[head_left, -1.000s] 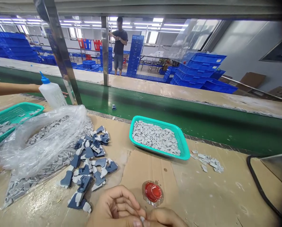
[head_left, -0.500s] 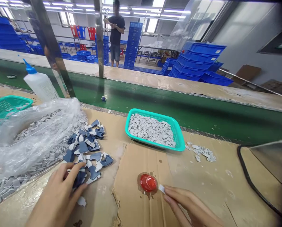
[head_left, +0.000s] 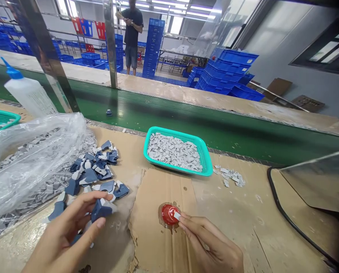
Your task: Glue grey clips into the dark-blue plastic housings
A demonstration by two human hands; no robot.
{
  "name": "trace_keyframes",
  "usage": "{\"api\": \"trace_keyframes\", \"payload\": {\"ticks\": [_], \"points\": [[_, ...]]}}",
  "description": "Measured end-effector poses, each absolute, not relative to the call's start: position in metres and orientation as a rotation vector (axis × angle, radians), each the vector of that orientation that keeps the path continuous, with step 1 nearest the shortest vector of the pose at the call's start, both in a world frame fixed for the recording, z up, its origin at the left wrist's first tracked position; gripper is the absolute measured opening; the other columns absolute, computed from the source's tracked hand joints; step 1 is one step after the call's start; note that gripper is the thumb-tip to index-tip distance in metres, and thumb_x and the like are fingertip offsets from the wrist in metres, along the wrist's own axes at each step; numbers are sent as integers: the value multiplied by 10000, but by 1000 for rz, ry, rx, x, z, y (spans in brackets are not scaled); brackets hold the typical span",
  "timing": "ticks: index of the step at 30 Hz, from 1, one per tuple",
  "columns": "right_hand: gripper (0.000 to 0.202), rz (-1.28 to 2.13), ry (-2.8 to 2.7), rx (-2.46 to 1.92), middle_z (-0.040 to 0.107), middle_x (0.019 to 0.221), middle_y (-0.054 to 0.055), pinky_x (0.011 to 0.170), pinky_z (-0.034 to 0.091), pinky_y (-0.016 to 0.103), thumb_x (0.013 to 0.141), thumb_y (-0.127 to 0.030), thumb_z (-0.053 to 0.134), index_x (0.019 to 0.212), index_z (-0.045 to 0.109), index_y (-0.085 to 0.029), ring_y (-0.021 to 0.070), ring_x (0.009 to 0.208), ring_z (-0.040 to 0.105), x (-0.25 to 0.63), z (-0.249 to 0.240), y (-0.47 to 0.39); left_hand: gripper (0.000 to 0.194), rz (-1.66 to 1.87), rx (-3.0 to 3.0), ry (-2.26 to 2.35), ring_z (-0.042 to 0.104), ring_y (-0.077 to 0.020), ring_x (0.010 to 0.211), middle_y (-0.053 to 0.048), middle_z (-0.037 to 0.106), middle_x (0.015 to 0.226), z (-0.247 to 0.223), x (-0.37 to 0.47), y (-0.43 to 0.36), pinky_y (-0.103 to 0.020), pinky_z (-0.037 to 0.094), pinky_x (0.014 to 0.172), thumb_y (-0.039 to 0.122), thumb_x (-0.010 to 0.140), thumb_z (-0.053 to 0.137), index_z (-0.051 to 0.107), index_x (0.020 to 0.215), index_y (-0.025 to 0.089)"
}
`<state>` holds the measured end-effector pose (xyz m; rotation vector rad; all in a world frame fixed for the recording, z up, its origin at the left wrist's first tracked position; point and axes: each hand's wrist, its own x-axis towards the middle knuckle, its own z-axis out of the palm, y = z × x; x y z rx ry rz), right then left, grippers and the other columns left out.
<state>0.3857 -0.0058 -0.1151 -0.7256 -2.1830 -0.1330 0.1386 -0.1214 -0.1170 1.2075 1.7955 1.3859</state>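
My left hand (head_left: 69, 227) holds a dark blue and white part (head_left: 101, 209) between thumb and fingers, beside a pile of similar parts (head_left: 88, 175). Between the thumb and fingers of my right hand (head_left: 209, 239) is a small white piece (head_left: 177, 215), held at the right edge of a round red dish (head_left: 168, 213). The dish sits in a wet patch on a cardboard sheet (head_left: 152, 235). Behind it stands a green basket (head_left: 207, 163) full of small light grey pieces (head_left: 175, 151). More such pieces (head_left: 232, 176) lie loose to its right.
A plastic bag (head_left: 44, 159) of grey parts and a white bottle (head_left: 30, 94) are on the left. Across the back runs a green belt (head_left: 158, 113) with a metal post (head_left: 110, 45). A person (head_left: 132, 36) stands beyond. A black cable (head_left: 283, 204) curves at the right.
My left hand has lifted a blue and white part from the pile. My right hand has brought its white piece from beside the red dish onto its edge. The view has shifted.
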Motion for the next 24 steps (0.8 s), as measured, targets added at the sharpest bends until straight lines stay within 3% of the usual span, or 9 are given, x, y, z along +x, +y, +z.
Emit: {"api": "trace_keyframes", "payload": {"ticks": [3,6,11,16,24], "points": [[172,-130,-2167,-725,566,872,-21,787,450,-20,698,-44,535,807,649,-112,-83,856,541,387,-118,-6,299,1345,1102,1400,527,-70,965,44,559,1059,-114,154,-116,-101,403,818,414,841,529,459,1126,360],[218,-112,-2178,-763,561,902,-21,786,450,-25,698,-46,539,866,645,-136,-84,879,535,389,-116,-6,317,1248,1171,1132,540,-73,906,28,567,961,-116,164,-109,-143,408,853,332,849,536,443,1150,370],[274,-126,-2177,-766,553,960,-4,828,459,-11,681,-43,558,921,642,-146,-67,925,530,392,-109,-10,366,1269,1220,1265,530,-115,990,-12,543,1091,-119,176,-99,-196,432,850,305,841,530,450,1196,335],[239,-171,-2141,-770,556,909,-23,854,443,-23,684,-20,545,866,643,-141,-88,908,521,388,-103,-13,146,1383,1247,1391,532,-123,787,-14,573,852,-111,184,-91,-233,446,733,220,701,634,624,847,213],[238,-40,-2213,-712,549,925,33,765,466,-18,652,-63,600,887,633,-80,-65,868,529,385,-84,-24,175,1322,1441,1209,559,-146,842,-43,575,884,-113,186,-89,-258,452,719,248,786,594,637,951,210]]}}
